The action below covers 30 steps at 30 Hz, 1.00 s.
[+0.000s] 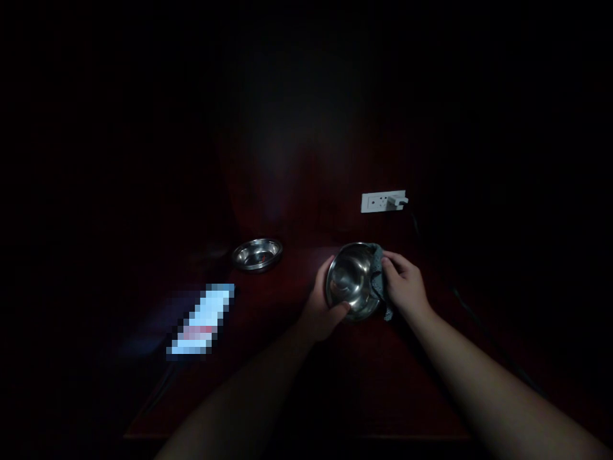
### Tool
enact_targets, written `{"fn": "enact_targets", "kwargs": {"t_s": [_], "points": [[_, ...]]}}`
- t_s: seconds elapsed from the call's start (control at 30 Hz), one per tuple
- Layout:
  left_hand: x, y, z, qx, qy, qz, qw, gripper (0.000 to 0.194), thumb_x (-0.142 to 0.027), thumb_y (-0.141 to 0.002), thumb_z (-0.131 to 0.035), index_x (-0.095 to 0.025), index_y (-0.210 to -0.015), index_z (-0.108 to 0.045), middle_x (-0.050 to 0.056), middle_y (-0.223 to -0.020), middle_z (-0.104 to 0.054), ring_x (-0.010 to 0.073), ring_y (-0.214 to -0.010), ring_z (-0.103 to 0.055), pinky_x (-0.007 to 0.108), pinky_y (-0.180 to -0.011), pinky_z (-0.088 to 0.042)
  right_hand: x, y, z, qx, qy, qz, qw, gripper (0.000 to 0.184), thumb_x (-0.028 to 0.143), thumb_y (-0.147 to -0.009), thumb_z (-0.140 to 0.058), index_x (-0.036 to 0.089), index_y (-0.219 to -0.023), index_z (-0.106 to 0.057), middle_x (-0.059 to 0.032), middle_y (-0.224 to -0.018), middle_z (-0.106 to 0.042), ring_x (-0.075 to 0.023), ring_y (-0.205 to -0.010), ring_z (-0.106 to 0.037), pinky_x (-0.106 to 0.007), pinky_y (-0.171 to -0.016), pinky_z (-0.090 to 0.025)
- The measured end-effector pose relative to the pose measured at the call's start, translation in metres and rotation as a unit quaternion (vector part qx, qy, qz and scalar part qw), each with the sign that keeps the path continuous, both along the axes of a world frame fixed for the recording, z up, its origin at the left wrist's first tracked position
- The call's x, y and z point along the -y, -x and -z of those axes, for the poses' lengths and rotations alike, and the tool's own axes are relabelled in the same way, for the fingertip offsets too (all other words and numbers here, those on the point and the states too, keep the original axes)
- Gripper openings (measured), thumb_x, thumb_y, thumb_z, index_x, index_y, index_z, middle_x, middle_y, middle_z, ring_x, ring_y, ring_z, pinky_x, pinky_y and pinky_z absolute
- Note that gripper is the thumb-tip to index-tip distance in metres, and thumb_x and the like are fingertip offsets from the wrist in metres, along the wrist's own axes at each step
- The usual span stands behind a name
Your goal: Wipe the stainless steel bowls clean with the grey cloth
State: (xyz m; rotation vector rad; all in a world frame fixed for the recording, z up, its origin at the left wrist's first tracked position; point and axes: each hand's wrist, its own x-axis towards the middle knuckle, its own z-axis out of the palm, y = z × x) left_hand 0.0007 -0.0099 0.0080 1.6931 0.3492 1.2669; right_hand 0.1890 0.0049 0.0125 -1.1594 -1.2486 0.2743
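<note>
L hand [322,312] grips shiny silver round metal bowl [348,281], thumb over near rim; R hand [407,286] pinches blue-grey fabric cloth [378,281] on bowl's R rim. Bowl tilts over dark red table [272,310], contact unclear. Shallow round silver metal dish [241,260] to L, bright pixelated bluish patch [204,316] nearer; white rectangular wall socket [375,202] behind, w/ white plug [396,202].

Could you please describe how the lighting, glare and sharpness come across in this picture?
In the head view, the edges sink into near-black, the middle dimly lit; glints show on the steel bowl and shallow dish; the bright patch at left is pixelated, its detail unreadable; the left hand, right hand and cloth show fairly clearly.
</note>
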Motion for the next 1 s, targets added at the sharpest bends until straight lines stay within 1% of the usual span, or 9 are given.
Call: {"fn": "enact_targets", "kwargs": {"t_s": [0.1,0.2,0.3,0.37,0.53,0.6,0.67,0.83,1.0], "points": [[0.0,0.0,0.0,-0.004,0.004,-0.007,1.0,0.083,-0.016,-0.067,-0.061,-0.018,-0.137,-0.016,0.013,-0.137,-0.035,0.0281,-0.125,-0.035,0.044,-0.105,-0.028,0.003,0.003,-0.001,0.014,0.002,0.04,0.999,0.024,0.035,-0.079,-0.05,0.019,-0.095,-0.057,-0.0049,-0.088,-0.061,-0.0163,-0.069,-0.055,-0.03,-0.061,-0.044],[0.001,0.0,-0.001,-0.005,0.003,-0.009,1.0,0.083,-0.017,-0.067,-0.062,-0.018,-0.136,-0.016,0.013,-0.137,-0.036,0.0288,-0.125,-0.035,0.044,-0.105,-0.027,0.008,0.003,-0.005,0.037,0.006,0.082,0.996,0.019,0.035,-0.077,-0.052,0.019,-0.087,-0.055,-0.0027,-0.079,-0.058,-0.0125,-0.056,-0.048,-0.027,-0.051,-0.04],[0.001,0.0,-0.002,0.0,0.003,-0.008,1.0,0.082,-0.019,-0.067,-0.062,-0.018,-0.136,-0.018,0.013,-0.136,-0.037,0.0294,-0.125,-0.036,0.045,-0.104,-0.028,0.012,0.003,-0.008,0.057,0.027,0.063,0.996,0.018,0.035,-0.078,-0.051,0.019,-0.082,-0.057,-0.0013,-0.069,-0.056,-0.0112,-0.049,-0.044,-0.025,-0.046,-0.036],[-0.001,0.0,0.001,0.006,0.009,-0.015,1.0,0.08,-0.021,-0.068,-0.062,-0.019,-0.135,-0.02,0.013,-0.135,-0.039,0.0293,-0.123,-0.037,0.045,-0.103,-0.029,0.012,0.003,-0.007,0.042,0.036,0.034,0.998,0.021,0.036,-0.078,-0.05,0.018,-0.085,-0.058,-0.0019,-0.068,-0.057,-0.0124,-0.051,-0.047,-0.026,-0.047,-0.037],[-0.007,0.0,0.012,0.01,0.073,-0.043,0.996,0.073,-0.025,-0.069,-0.062,-0.019,-0.132,-0.026,0.012,-0.126,-0.048,0.028,-0.116,-0.045,0.044,-0.099,-0.035,0.008,0.007,-0.001,0.014,0.032,-0.027,0.999,0.028,0.035,-0.074,-0.056,0.018,-0.096,-0.057,-0.0054,-0.083,-0.061,-0.0177,-0.069,-0.055,-0.031,-0.061,-0.045],[-0.008,0.0,0.015,0.008,0.08,-0.048,0.996,0.068,-0.026,-0.07,-0.062,-0.018,-0.129,-0.03,0.011,-0.125,-0.049,0.0271,-0.116,-0.046,0.043,-0.099,-0.035,0.007,0.007,0.0,0.003,0.046,-0.043,0.998,0.029,0.034,-0.072,-0.058,0.018,-0.096,-0.056,-0.0053,-0.082,-0.061,-0.0179,-0.069,-0.055,-0.031,-0.061,-0.045],[-0.008,0.001,0.015,0.01,0.067,-0.045,0.997,0.066,-0.026,-0.07,-0.062,-0.018,-0.128,-0.032,0.011,-0.126,-0.048,0.0264,-0.116,-0.045,0.042,-0.1,-0.034,0.007,0.006,0.0,-0.01,0.057,-0.051,0.997,0.026,0.033,-0.072,-0.059,0.018,-0.093,-0.056,-0.0045,-0.079,-0.06,-0.017,-0.066,-0.055,-0.03,-0.059,-0.044],[-0.006,0.0,0.011,0.007,0.051,-0.019,0.998,0.074,-0.027,-0.069,-0.064,-0.018,-0.132,-0.026,0.012,-0.128,-0.047,0.0263,-0.119,-0.043,0.042,-0.101,-0.033,0.008,0.005,-0.003,0.002,0.046,-0.022,0.999,0.02,0.031,-0.071,-0.059,0.019,-0.084,-0.053,-0.0013,-0.072,-0.057,-0.0144,-0.061,-0.051,-0.027,-0.055,-0.042],[-0.009,0.0,0.019,0.01,0.08,-0.018,0.997,0.077,-0.031,-0.068,-0.065,-0.018,-0.133,-0.027,0.014,-0.125,-0.05,0.0284,-0.116,-0.046,0.045,-0.099,-0.035,0.009,0.006,-0.001,0.049,0.028,0.015,0.998,0.018,0.034,-0.073,-0.056,0.02,-0.082,-0.049,0.0008,-0.071,-0.053,-0.0119,-0.055,-0.045,-0.025,-0.05,-0.037]]}}
